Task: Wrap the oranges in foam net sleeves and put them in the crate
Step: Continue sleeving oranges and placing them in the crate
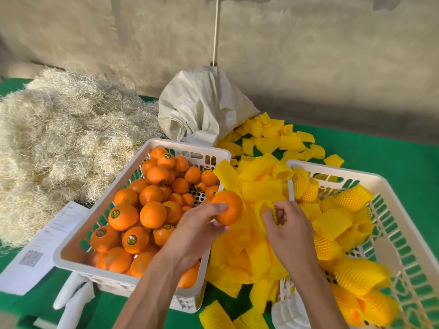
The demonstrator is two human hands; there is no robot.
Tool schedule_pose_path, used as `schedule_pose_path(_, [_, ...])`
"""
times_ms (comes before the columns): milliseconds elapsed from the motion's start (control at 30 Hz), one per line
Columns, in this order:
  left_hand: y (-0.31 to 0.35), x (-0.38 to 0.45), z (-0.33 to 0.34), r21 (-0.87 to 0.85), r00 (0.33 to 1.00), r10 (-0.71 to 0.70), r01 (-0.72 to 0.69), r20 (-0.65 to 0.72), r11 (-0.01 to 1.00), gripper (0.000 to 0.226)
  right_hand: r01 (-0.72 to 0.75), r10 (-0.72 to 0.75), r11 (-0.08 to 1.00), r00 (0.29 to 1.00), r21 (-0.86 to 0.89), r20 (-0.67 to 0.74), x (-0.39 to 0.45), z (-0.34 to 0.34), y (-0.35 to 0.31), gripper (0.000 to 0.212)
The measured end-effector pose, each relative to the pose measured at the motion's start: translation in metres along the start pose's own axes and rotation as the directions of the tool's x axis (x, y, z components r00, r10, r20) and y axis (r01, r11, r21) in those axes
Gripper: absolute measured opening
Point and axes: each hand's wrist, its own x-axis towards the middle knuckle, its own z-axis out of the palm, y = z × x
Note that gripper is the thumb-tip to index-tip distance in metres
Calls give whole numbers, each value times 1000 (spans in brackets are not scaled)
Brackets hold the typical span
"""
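My left hand (199,230) grips a bare orange (229,206) above the right rim of the left white crate (71,255), which is full of loose oranges (142,210). Just to the right, my right hand (288,230) pinches a yellow foam net sleeve (266,208) with its fingers inside the sleeve's mouth. The sleeve and the orange are close but apart. A pile of flat yellow sleeves (251,248) lies between the crates. The right white crate (389,236) holds several sleeved oranges (354,198).
A heap of pale straw (59,134) fills the left side of the green table (392,157). A white woven sack (202,108) stands behind the crates against a grey wall. A printed sheet with a QR code (45,243) lies left of the left crate.
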Motion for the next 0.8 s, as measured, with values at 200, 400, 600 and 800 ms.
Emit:
schedule_pose_path(200, [-28, 0, 38, -309, 976, -153, 195, 154, 931, 96, 31, -28, 999, 988, 18, -152, -3, -5, -11, 14])
schedule_pose_path(400, [-43, -2, 51, -352, 918, -183, 311, 352, 883, 99, 2, -5, 996, 999, -87, -35, -10, -1, -2, 31])
schedule_pose_path(600, [-46, -1, 41, -39, 987, -145, 148, 72, 988, 83, -81, 64, 993, 981, 85, 185, -3, -10, 10, 31])
schedule_pose_path(800, [-51, 0, 36, 104, 998, 17, -10, -65, 995, 64, -199, 150, 930, 973, 309, 174, -3, -13, 12, 9])
